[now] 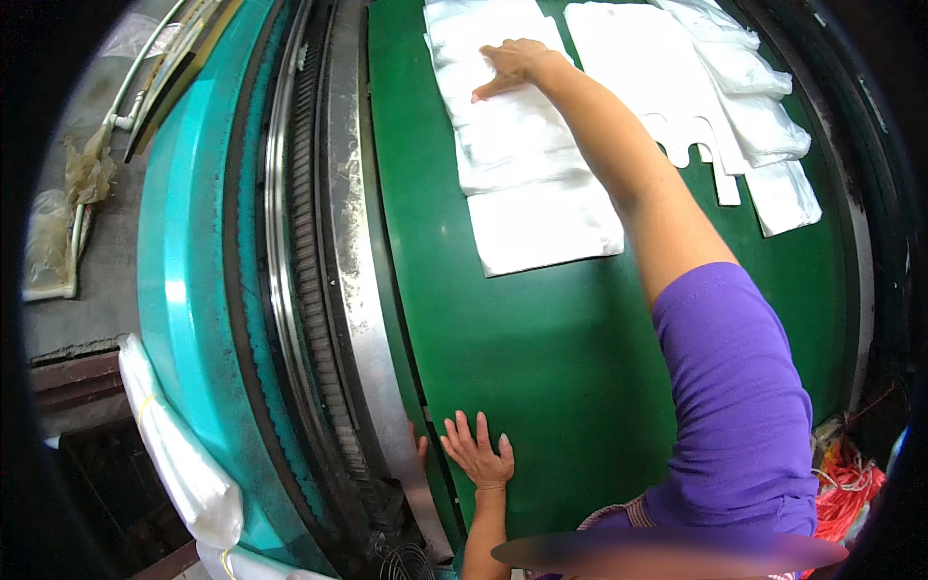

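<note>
My left hand (481, 459) lies spread, grasping nothing, on the green surface (541, 358), while my right hand (522, 63) presses the overlapping white bags (546, 227) farther up, pinching or not I cannot tell, so dragging sideways could skew the likely slippery layers.

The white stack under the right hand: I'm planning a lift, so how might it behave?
The stack would probably flop, as its upper layers look wrinkled. It may slide apart, since its layers overlap in steps.
</note>
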Tool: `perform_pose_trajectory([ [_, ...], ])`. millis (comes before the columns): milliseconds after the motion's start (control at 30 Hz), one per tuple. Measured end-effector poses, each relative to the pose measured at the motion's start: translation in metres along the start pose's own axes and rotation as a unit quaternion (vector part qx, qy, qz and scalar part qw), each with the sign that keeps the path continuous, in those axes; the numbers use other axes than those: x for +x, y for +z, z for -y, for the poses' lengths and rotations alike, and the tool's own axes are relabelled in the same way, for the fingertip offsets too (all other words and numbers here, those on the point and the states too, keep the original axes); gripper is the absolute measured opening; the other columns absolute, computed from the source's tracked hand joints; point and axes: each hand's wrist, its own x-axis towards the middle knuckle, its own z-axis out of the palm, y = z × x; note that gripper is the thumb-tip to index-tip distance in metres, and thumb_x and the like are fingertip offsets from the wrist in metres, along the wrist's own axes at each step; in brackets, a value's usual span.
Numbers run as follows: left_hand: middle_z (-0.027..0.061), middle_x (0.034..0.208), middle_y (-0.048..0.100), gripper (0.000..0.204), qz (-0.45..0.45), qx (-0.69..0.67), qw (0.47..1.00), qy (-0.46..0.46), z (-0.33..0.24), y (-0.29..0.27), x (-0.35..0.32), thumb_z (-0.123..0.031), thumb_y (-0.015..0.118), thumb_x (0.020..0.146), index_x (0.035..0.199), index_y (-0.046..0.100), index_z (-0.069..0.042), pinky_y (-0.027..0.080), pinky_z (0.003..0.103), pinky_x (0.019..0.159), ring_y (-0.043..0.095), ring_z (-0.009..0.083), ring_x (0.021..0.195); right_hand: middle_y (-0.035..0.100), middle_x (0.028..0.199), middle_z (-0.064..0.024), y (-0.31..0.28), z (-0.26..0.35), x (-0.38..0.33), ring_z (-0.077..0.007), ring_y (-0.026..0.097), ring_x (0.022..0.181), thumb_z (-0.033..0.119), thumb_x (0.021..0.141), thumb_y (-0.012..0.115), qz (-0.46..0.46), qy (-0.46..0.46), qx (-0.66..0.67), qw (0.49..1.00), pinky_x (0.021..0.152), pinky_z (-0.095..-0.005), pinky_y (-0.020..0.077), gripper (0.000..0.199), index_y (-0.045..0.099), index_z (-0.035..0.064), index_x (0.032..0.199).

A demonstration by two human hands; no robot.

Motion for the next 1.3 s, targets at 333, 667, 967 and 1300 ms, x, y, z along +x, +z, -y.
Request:
perform_pose_trajectory([
  [333, 0.0209, 0.150, 0.030, 0.064, -0.007, -0.017, 0.999, 0.038, -0.001, -0.005, 0.002, -0.051, 0.042, 0.095, 0.140, 0.042, -0.005, 0.014, 0.060, 0.111, 0.023, 0.0421, 0.139, 0.070, 0.097, -0.0110, 0.032, 0.064, -0.145, -0.0301, 0.066, 0.096, 0.056, 0.066, 0.078, 0.088, -0.134, -0.012, 0.987, 0.079, -0.0387, 0.0521, 0.059, 0.072, 0.0053, 0.095],
  [667, 0.0171, 0.140, 0.045, 0.058, 0.207, -0.151, 0.965, -0.050, 0.039, 0.026, -0.028, -0.040, 0.054, 0.092, 0.134, 0.046, -0.001, 0.029, 0.050, 0.109, 0.043, 0.0330, 0.128, 0.068, 0.094, -0.0209, 0.077, 0.131, -0.359, -0.0357, 0.066, 0.091, 0.031, 0.078, 0.070, 0.206, -0.062, 0.158, 0.964, 0.078, -0.0424, 0.0519, 0.040, 0.064, -0.0039, 0.097],
  [967, 0.0142, 0.118, 0.061, 0.042, 0.264, -0.651, 0.693, -0.161, -0.048, -0.061, 0.027, -0.021, 0.055, 0.093, 0.128, 0.051, 0.002, 0.046, 0.034, 0.092, 0.058, 0.0187, 0.107, 0.064, 0.096, -0.0252, 0.147, 0.124, -0.548, -0.0392, 0.065, 0.083, 0.023, 0.092, 0.056, -0.012, 0.152, 0.363, 0.919, 0.075, -0.0468, 0.0525, 0.033, 0.056, -0.0060, 0.107],
  [1300, 0.0171, 0.136, 0.051, 0.048, 0.116, -0.430, 0.846, 0.292, -0.241, -0.080, 0.261, -0.021, 0.060, 0.089, 0.132, 0.050, -0.001, 0.038, 0.037, 0.104, 0.050, 0.0296, 0.123, 0.063, 0.088, -0.0220, 0.113, -0.003, -0.420, -0.0317, 0.068, 0.061, 0.011, 0.096, 0.042, -0.147, 0.330, 0.786, 0.502, 0.047, -0.0394, 0.0584, 0.029, 0.040, -0.0098, 0.116],
])
